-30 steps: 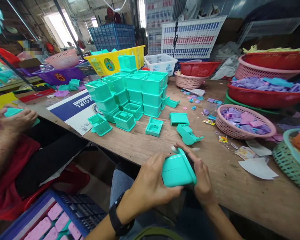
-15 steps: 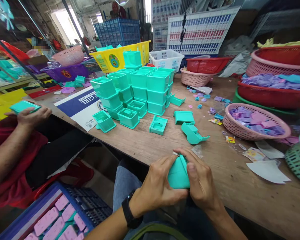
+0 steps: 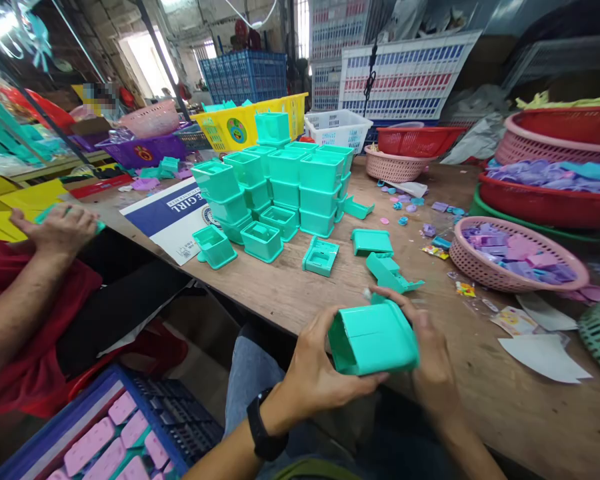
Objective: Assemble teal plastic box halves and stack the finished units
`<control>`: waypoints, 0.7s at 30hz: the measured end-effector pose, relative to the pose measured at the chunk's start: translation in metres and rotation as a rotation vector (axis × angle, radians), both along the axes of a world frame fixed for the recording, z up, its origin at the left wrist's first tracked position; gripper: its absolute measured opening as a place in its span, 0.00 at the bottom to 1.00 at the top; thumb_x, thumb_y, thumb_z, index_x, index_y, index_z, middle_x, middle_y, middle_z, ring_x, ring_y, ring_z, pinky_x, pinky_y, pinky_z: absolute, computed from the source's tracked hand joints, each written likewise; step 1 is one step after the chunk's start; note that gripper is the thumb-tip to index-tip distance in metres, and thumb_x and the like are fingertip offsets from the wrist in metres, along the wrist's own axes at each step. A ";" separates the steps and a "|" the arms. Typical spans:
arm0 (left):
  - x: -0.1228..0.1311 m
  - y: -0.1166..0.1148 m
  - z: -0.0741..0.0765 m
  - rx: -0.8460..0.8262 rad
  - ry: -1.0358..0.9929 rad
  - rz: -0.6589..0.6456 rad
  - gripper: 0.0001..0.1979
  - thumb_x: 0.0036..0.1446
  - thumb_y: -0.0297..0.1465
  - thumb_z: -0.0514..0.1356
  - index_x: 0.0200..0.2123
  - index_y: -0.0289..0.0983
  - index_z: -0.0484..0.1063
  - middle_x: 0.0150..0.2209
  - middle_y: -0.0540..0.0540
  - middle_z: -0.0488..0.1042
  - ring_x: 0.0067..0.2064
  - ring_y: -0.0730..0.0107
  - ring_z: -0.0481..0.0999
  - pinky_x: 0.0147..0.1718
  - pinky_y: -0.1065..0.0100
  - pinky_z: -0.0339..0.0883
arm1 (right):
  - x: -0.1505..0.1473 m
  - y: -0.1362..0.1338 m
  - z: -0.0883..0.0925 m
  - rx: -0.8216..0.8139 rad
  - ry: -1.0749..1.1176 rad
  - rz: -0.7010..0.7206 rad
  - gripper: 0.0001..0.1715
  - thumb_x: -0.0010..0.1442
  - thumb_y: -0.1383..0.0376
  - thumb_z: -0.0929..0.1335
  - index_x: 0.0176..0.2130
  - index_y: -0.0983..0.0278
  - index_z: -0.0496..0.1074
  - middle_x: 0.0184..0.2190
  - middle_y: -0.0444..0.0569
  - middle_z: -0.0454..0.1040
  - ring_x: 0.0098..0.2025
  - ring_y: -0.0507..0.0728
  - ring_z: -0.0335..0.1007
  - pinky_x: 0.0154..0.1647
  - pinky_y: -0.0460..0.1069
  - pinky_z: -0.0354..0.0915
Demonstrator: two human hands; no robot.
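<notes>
A hollow teal plastic box (image 3: pixel 380 339) is held between my hands over the table's front edge, its opening turned to the left. My left hand (image 3: pixel 315 373) grips its left end, thumb along the bottom. My right hand (image 3: pixel 433 353), partly blurred, is wrapped round its right end. Beyond it on the table lie a teal hinged piece (image 3: pixel 390 272), a teal block (image 3: pixel 373 242) and a teal part with a square recess (image 3: pixel 321 256). Stacked teal boxes (image 3: pixel 320 172) stand further back.
A pink basket (image 3: pixel 517 283) of purple and pink pieces sits at the right, near paper scraps (image 3: pixel 545 357). At the left, another person's hand (image 3: pixel 63 230) holds a teal piece. A blue crate (image 3: pixel 173 417) of pink pieces is low left.
The teal box has been turned from end-on to lengthwise between my hands. My right hand has shifted slightly right. The other person's hand now covers more of their teal piece.
</notes>
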State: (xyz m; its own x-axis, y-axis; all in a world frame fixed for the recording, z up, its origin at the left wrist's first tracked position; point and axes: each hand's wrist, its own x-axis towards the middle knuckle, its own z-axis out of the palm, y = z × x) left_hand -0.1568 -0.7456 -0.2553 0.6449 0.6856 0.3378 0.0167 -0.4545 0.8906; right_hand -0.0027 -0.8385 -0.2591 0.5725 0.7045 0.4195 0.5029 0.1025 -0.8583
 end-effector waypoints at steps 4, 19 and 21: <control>0.000 -0.002 -0.001 0.126 0.045 -0.013 0.29 0.46 0.33 0.75 0.51 0.37 0.71 0.46 0.44 0.78 0.46 0.55 0.80 0.47 0.58 0.75 | -0.009 -0.001 0.012 0.018 -0.425 -0.032 0.27 0.78 0.57 0.55 0.56 0.57 0.78 0.58 0.49 0.79 0.64 0.63 0.71 0.64 0.59 0.58; 0.006 -0.009 0.010 0.204 0.299 -0.099 0.27 0.49 0.34 0.70 0.52 0.37 0.70 0.47 0.40 0.79 0.49 0.46 0.81 0.48 0.52 0.76 | -0.015 0.008 -0.006 0.027 -0.229 -0.015 0.31 0.78 0.56 0.53 0.40 0.60 0.79 0.38 0.49 0.84 0.42 0.59 0.79 0.45 0.53 0.69; 0.006 -0.008 0.009 0.275 0.325 -0.115 0.29 0.50 0.38 0.71 0.54 0.37 0.69 0.48 0.39 0.78 0.50 0.45 0.79 0.50 0.49 0.75 | -0.014 0.006 -0.011 0.017 -0.145 -0.060 0.32 0.77 0.51 0.54 0.41 0.60 0.80 0.40 0.50 0.83 0.44 0.61 0.79 0.46 0.55 0.69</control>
